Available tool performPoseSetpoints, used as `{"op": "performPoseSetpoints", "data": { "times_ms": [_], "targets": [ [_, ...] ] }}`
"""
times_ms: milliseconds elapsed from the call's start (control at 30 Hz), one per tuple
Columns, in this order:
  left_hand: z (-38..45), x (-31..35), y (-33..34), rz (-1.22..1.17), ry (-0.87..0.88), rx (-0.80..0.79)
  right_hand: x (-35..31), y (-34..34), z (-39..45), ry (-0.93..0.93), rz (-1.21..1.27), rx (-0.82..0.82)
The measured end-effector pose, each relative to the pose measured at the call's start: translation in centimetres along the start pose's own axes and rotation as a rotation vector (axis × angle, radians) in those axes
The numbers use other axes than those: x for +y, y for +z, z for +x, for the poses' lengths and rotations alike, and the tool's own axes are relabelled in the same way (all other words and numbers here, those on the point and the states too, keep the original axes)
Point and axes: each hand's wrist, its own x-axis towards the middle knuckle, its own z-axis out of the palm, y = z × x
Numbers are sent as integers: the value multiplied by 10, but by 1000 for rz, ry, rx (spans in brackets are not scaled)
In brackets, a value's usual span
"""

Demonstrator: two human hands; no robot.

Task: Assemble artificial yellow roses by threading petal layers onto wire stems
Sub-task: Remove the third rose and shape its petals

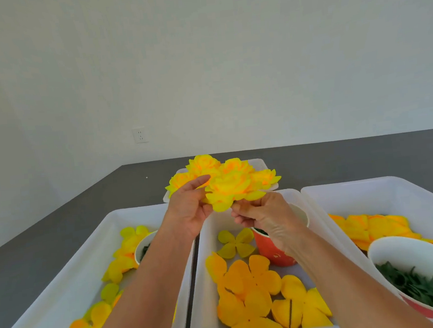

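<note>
Both hands are raised above the middle tray (pixel 202 282), working on a yellow rose (pixel 229 189) held up just in front of the finished roses (pixel 205 166) heaped in the far tray (pixel 261 163). The left hand (pixel 188 210) cups the rose from the side, thumb stretched along the petals and the other fingers curled behind them, probably to keep the layers from turning. The right hand (pixel 263 216) sits under the bloom with its fingers (pixel 240 208) bunched together, pinching at the base where the stem would come out (the wire itself is hidden there, so I cannot tell whether they grip it or a petal). Holding the flower high gives room to push a layer up from below.

Inside the middle tray lie loose petal layers (pixel 243 284), a dark wire stem (pixel 290 317) across the nearest ones, and a red paper cup (pixel 275 250) of green pieces behind the right wrist. Left and right of that tray stand two more trays with petals, all on the grey bench (pixel 58 224).
</note>
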Motion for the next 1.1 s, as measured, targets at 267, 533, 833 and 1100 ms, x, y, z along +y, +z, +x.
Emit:
{"op": "performPoseSetpoints", "data": {
  "times_ms": [267, 533, 833, 1100],
  "targets": [
    [-1, -14, -11, -82, 8, -21, 7, -14, 3, -123, -106, 16],
    [-12, -19, -8, 41, 137, -65, 14, -22, 6, -130, -51, 87],
    [-19, -18, -4, 173, 288, -32, 15, -26, 8, -56, 117, -41],
    [-21, -20, -5, 343, 289, 2, 17, -24, 7, -86, -45, 5]
  ]
}}
